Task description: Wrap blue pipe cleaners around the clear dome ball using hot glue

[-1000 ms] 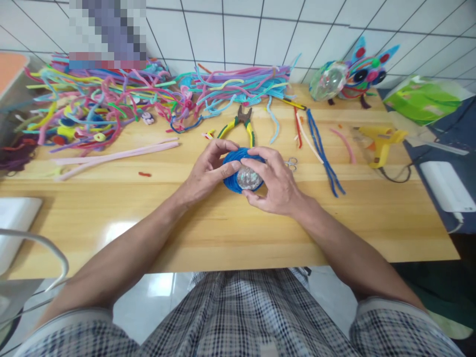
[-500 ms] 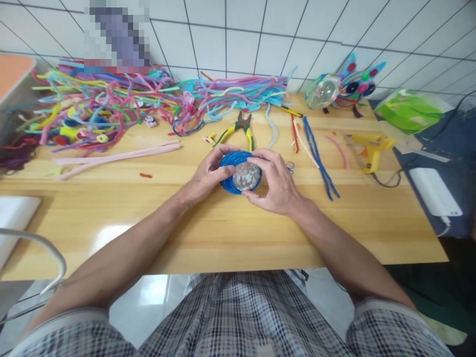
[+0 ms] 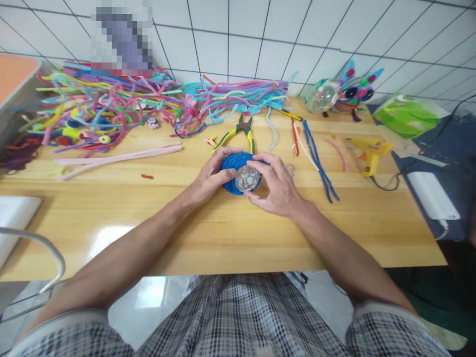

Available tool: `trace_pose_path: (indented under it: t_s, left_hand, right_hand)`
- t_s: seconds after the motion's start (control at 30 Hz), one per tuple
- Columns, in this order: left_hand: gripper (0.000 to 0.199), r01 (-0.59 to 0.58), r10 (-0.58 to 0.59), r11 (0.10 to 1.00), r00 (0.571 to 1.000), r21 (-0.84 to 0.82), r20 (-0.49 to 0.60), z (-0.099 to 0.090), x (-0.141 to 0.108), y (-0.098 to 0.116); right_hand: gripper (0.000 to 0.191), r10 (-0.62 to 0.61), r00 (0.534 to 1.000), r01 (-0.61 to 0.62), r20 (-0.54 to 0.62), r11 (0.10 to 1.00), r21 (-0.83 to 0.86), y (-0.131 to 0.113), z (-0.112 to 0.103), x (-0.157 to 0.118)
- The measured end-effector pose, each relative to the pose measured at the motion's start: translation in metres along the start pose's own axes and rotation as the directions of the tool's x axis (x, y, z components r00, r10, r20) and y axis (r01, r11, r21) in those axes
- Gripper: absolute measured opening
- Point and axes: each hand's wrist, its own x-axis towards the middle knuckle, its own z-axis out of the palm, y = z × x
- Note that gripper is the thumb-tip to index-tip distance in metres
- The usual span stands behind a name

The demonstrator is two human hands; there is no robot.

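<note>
Between both hands is a round ball-like piece [image 3: 232,184] wrapped in blue pipe cleaner, with a clear, glossy patch uncovered toward the right. My left hand [image 3: 210,176] curls round its left side, the thumb lying across the blue windings. On the other side my right hand [image 3: 277,186] grips the edge, fingers on top and thumb underneath at the clear part. Just beyond the ball lie pliers [image 3: 244,130] with yellow and green handles, jaws pointing away. Small scissors [image 3: 290,169] rest right of my right hand, partly hidden.
Heaps of coloured pipe cleaners [image 3: 111,106] line the back. Blue pipe cleaners [image 3: 318,158] and a yellow glue gun [image 3: 372,148] lie at right. A finished colourful animal figure [image 3: 355,91] stands by the wall. Pink strips [image 3: 122,157] lie at left; a white power bank [image 3: 433,195] sits far right.
The ball has turned or tilted slightly in my hands, its clear patch shifting a little to the right. Both hands keep their hold. The view has moved slightly.
</note>
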Motion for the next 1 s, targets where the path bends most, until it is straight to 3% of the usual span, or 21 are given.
trace_pose_path:
  t_s: [0.27, 0.57, 0.77, 1.0]
  left_hand:
    - [0.051, 0.020, -0.019, 0.999, 1.000, 0.048, -0.016, 0.001, 0.000, 0.011]
    - [0.060, -0.021, 0.031, 0.997, 0.992, 0.080, -0.122, 0.002, 0.001, 0.000]
    - [0.060, -0.009, 0.017, 0.997, 0.995, 0.078, -0.097, 0.001, 0.000, 0.000]
    - [0.055, -0.002, 0.013, 0.996, 0.993, 0.091, -0.119, 0.002, -0.001, 0.001]
  right_hand:
    - [0.080, 0.026, 0.998, -0.027, 0.057, 0.999, 0.018, -0.001, 0.000, -0.001]
    - [0.079, 0.042, 0.999, -0.042, 0.013, 0.999, -0.005, 0.004, 0.003, -0.002]
    - [0.083, -0.009, 1.000, 0.009, -0.010, 0.999, -0.031, 0.005, 0.001, -0.001]
    - [0.080, 0.027, 0.999, -0.024, 0.045, 0.998, -0.063, 0.005, -0.003, -0.002]
